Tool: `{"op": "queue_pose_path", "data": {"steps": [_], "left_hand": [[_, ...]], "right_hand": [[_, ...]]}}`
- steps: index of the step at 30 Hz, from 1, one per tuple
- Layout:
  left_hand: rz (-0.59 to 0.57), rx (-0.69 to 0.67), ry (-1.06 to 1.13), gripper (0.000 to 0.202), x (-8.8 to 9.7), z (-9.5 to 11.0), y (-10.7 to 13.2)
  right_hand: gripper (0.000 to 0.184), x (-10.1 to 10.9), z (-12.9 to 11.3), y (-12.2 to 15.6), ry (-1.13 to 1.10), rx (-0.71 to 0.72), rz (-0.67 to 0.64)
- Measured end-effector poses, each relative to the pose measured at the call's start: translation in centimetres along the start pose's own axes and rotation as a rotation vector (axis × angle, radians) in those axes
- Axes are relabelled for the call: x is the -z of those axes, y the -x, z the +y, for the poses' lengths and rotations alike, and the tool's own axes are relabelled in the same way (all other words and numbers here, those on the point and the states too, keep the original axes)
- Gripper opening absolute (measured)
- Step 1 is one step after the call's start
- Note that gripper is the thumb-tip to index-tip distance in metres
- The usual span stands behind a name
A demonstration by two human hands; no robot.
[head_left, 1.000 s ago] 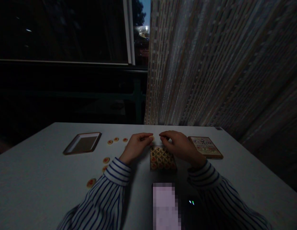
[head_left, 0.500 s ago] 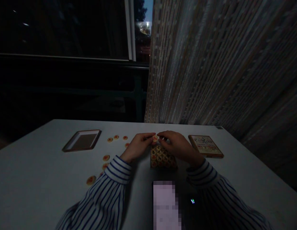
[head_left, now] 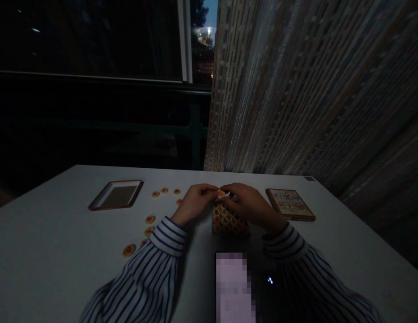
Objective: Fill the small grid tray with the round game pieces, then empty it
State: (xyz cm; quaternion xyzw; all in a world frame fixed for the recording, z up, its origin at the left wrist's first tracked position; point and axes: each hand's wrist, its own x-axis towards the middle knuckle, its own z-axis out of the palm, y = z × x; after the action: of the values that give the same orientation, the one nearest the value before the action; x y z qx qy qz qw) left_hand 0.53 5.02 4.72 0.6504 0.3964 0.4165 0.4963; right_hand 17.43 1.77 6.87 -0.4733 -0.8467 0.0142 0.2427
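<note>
Between the fingertips of both hands is a round Chinese chess piece [head_left: 221, 194] with a red character. My left hand [head_left: 199, 200] pinches its left side, while the thumb and fingers of my right hand [head_left: 247, 202] close on its right side. Right below the fingers stands a box of Chinese chess pieces [head_left: 231, 220], its top layer set in rows of red and black characters. Part of that box is hidden by my right hand. Several loose red-character pieces [head_left: 150, 220] lie on the table to the left, some partly covered by my left sleeve.
An open shallow tray [head_left: 138, 194] lies at the back left of the white table [head_left: 77, 251]. At the right is a box lid with printed writing [head_left: 291, 204]. A lit phone [head_left: 232, 287] lies in front. Behind the table hang a curtain [head_left: 262, 89] and a dark window.
The chess piece and my hands have barely moved; both hands still hold it. The whole view has shifted slightly.
</note>
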Motion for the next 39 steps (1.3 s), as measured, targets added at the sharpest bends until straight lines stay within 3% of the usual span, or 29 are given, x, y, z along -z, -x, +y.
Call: {"op": "queue_pose_path", "data": {"steps": [11, 20, 30, 39], "left_hand": [[-0.041, 0.003, -0.102, 0.023, 0.3, -1.0, -0.2], [-0.033, -0.09, -0.503, 0.025, 1.5, -2.0, -0.5], [-0.144, -0.039, -0.808, 0.024, 1.6, -1.3, 0.4], [-0.176, -0.06, -0.882, 0.023, 1.4, -1.7, 0.5]], "right_hand": [[0.028, 0.4, -0.3, 0.0, 0.083, -0.002, -0.094], [0.029, 0.5, 0.0, 0.1, 0.141, -0.035, -0.165], [0.031, 0.0, 0.4, 0.2, 0.25, -0.097, -0.426], [0.028, -0.9, 0.9, 0.5, 0.312, -0.103, -0.527]]}}
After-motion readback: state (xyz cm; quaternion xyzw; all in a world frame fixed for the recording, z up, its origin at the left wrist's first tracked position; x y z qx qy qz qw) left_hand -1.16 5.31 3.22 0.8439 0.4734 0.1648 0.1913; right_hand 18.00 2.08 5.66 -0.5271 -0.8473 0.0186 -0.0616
